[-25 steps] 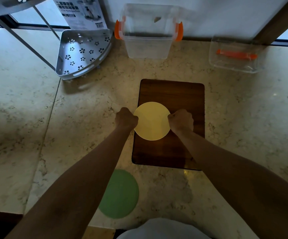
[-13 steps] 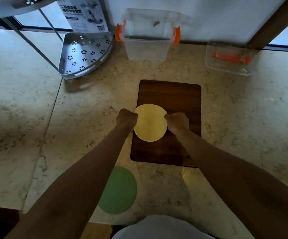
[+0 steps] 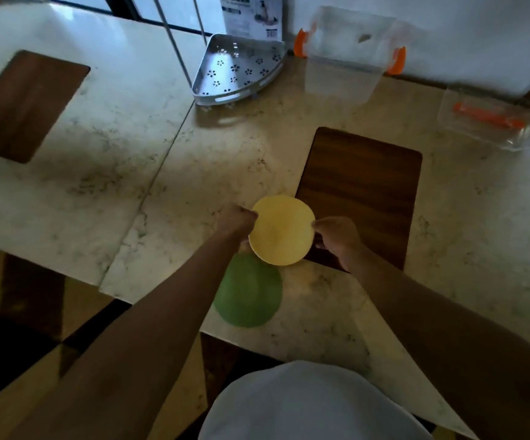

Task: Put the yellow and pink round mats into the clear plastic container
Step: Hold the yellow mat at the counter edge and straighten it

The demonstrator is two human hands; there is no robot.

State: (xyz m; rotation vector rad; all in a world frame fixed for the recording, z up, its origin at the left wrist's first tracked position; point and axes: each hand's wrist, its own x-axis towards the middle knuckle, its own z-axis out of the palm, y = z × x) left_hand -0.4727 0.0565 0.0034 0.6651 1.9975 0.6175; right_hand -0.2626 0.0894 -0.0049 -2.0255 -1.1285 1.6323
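I hold a yellow round mat (image 3: 281,230) flat above the marble counter, over the left front corner of a dark wooden board (image 3: 362,185). My left hand (image 3: 236,222) pinches the mat's left edge and my right hand (image 3: 336,238) pinches its right edge. The clear plastic container (image 3: 341,74) with orange side clips stands open at the back of the counter against the wall, well beyond the mat. No pink mat shows.
A green round mat (image 3: 248,293) lies on the counter near its front edge, partly under the yellow one. A metal corner shelf (image 3: 235,74) stands back left of the container. The clear lid (image 3: 485,122) with an orange strip lies back right. Another wooden board (image 3: 25,103) lies far left.
Both hands have lifted the yellow mat off the wooden board and carried it toward me and to the left. The view has swung, so the far-left board now shows.
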